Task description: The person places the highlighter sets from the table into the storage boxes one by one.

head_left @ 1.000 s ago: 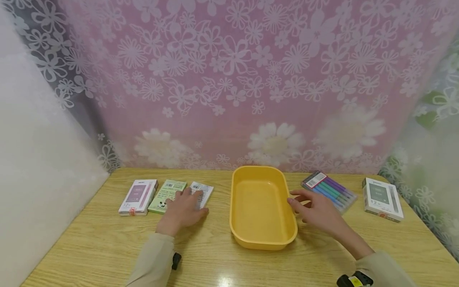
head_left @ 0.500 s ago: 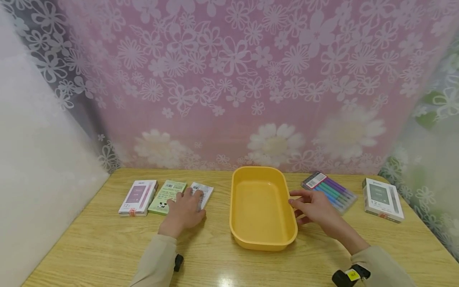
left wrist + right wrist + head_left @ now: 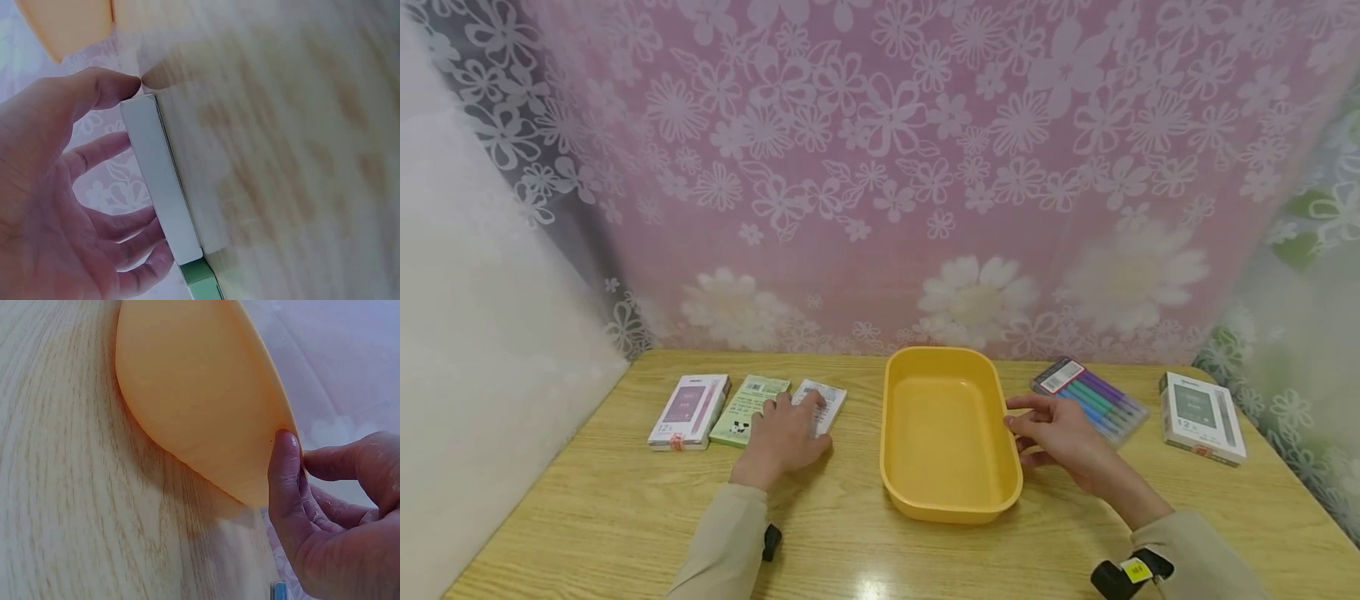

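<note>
A yellow plastic bin point(image 3: 951, 507) stands on the table. My right hand point(image 3: 1067, 437) pinches its right wall; in the right wrist view a fingertip and the thumb point(image 3: 284, 462) lie on either side of the rim. Left of the bin, my left hand point(image 3: 786, 437) lies over a small white printed box point(image 3: 829, 404), its fingers spread and touching the top face. In the left wrist view the thumb point(image 3: 115, 87) sits at one end of the white box point(image 3: 164, 181). A green box point(image 3: 748, 408) with a cow picture lies right beside it, partly behind the hand.
At the far left of the wooden table point(image 3: 842, 542) lies a white box with a purple panel point(image 3: 691, 412). Right of the bin are a clear case of coloured pens point(image 3: 1093, 400) and another white box with a grey-green panel point(image 3: 1202, 417). A pink floral curtain point(image 3: 880, 208) hangs behind.
My right hand has settled on the bin's right wall, its fingers now lower along the outside. The left hand has shifted very slightly over the white box. The bin and boxes stay in place.
</note>
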`<state>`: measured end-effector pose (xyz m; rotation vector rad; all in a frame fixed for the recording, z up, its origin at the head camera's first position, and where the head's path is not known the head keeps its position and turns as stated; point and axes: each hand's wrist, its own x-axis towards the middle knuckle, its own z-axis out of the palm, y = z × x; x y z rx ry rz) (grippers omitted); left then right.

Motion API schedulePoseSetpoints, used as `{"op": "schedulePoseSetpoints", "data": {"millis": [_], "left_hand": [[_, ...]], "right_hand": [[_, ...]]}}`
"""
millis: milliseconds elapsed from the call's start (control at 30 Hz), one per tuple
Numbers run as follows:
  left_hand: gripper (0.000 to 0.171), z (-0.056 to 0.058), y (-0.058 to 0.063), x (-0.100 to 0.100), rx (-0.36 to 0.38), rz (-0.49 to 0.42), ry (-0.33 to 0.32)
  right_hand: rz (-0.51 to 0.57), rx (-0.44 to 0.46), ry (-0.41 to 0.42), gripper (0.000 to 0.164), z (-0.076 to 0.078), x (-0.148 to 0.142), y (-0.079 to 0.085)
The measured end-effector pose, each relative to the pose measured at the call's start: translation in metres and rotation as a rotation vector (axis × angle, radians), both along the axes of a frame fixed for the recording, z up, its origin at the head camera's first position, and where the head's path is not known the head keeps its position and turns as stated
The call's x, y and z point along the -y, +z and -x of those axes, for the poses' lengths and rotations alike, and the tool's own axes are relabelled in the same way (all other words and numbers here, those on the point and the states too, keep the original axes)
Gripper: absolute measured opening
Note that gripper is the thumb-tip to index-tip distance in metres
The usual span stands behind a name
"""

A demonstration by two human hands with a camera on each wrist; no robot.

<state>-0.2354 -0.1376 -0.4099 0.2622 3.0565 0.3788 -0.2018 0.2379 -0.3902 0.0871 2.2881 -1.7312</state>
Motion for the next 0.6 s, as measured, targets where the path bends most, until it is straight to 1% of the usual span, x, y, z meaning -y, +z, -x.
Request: {"op": "schedulePoseSetpoints", "data": {"millis": [200, 400, 600], "left_hand": [[0.041, 0.0011, 0.0006, -0.0034, -0.007, 0.012, 0.025], [0.043, 0.002, 0.0, -0.0076, -0.01, 0.016, 0.058], [0.046, 0.005, 0.0005, -0.01, -0.013, 0.003, 0.095]], "right_hand": [[0.063, 0.044, 0.015, 0.055, 0.0007, -0.0043, 0.0006], [0.141, 0.089, 0.056, 0.056, 0.0042, -0.0081, -0.0011], [0.165, 0.104, 0.062, 0.054, 0.0059, -0.0074, -0.0003]]}}
